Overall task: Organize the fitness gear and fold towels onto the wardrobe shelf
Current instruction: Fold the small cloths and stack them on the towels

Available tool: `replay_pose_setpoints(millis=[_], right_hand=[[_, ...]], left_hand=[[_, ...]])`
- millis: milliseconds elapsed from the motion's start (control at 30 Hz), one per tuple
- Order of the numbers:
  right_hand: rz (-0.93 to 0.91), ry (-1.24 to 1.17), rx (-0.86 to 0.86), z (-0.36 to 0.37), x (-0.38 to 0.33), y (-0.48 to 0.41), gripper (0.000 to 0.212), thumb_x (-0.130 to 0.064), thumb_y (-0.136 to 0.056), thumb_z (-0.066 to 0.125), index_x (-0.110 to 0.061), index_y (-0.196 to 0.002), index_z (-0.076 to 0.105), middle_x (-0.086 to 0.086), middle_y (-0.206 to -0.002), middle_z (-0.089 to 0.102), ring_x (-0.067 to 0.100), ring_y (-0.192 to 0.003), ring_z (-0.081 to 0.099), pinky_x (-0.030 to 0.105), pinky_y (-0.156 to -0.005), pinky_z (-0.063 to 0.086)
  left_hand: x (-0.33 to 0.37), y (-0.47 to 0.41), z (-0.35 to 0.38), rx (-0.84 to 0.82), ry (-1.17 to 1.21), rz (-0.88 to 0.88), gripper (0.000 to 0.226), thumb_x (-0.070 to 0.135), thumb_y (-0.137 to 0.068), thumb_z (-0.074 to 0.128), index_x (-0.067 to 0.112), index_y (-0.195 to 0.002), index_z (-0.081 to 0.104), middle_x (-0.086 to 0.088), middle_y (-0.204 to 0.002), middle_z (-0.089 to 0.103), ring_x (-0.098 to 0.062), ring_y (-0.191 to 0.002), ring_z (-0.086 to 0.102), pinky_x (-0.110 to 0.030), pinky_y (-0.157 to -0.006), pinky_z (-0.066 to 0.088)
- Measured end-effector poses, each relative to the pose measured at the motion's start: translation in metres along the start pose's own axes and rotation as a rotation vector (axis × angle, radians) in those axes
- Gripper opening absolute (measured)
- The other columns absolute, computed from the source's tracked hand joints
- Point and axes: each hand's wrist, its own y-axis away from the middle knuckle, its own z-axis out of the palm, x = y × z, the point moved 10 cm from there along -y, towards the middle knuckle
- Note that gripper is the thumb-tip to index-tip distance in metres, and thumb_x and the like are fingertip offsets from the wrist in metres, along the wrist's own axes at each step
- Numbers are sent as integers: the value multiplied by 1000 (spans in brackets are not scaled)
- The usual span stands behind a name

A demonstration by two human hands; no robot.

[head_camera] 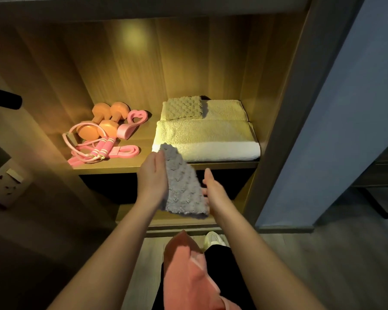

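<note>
Left hand (pixel 152 175) flat against grey towel (pixel 182 186), fingers straight. Right hand (pixel 213 190) open at its 3 o'clock edge, thumb up. I pinch nothing: towel only sandwiched, just short of shelf (pixel 121 164). Risk: palms part, fold slips, towel drops. White towel (pixel 206 139) at 12 o'clock, dumbbells (pixel 103 119) at 10.

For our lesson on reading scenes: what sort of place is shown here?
Probably a home wardrobe or closet: a lit wooden shelf in a tall panelled cabinet holds folded cream terry towels beside orange-pink dumbbells, the kind of gear stored in a bedroom.
</note>
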Motion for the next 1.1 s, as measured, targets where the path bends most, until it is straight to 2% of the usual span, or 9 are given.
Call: replay_pose_setpoints(millis=[100,200,300,467,567,633,800,967,1100], right_hand=[[121,-140,-39,11,13,-6,55,-64,-92,44,-18,-111,66,9,-106,72,26,-93,71,45,-88,56],[-132,-44,221,-19,-13,-14,40,-46,-97,50,-11,-86,65,9,-82,71,23,-75,69,36,-72,58],[-462,84,370,-34,-55,-1,40,-35,-102,43,-15,-68,47,-3,-59,42,9,-53,39,16,-48,32],[-551,128,343,-37,-87,-15,36,-36,-102,42,-11,-78,53,-1,-65,45,7,-56,42,21,-52,35],[-434,115,96,-23,-96,-36,25,-37,-100,48,-15,-105,60,-6,-91,63,5,-79,61,14,-57,46],[-413,319,57,-16,-96,-47,26,-35,-100,49,-18,-118,54,-4,-106,63,10,-93,61,15,-63,44],[-534,607,311,-29,-124,-75,20,-31,-102,45,-12,-97,45,2,-78,52,16,-66,47,20,-53,32],[-610,615,343,-22,-173,-110,20,-32,-102,43,-13,-96,47,-3,-80,51,22,-82,50,29,-55,32],[-548,669,328,-21,-204,-151,43,-37,-103,40,-8,-134,43,14,-119,59,32,-109,56,34,-82,43]], left_hand=[[11,-1,9,-29,-14,83,42,37,-104,35,4,-90,57,-8,-83,58,-19,-76,53,-36,-66,41],[5,-2,4,60,-79,78,42,36,-104,35,6,-85,57,-5,-75,55,-15,-67,49,-33,-59,37],[-20,-4,4,143,5,-83,49,40,-103,35,1,-82,56,-8,-73,54,-19,-67,49,-34,-59,36],[-47,-16,44,-184,146,-311,49,49,-99,40,8,-82,60,-4,-78,64,-25,-74,64,-34,-63,48],[-44,-34,43,-131,20,-182,31,41,-101,42,16,-96,60,-3,-93,66,-20,-86,64,-38,-74,53],[-37,-49,38,-55,-86,-104,32,38,-103,37,12,-100,56,-4,-90,62,-19,-82,59,-35,-66,44],[-27,-93,50,-32,-250,-19,33,32,-104,36,6,-90,49,-6,-76,55,-24,-69,52,-36,-56,35],[-34,-138,80,-158,67,-223,40,44,-93,58,7,-105,47,-2,-85,60,-15,-62,51,-26,-46,43],[-40,-177,103,-303,293,-337,61,12,-82,75,11,-132,42,-10,-113,67,-17,-81,68,-29,-60,57]])
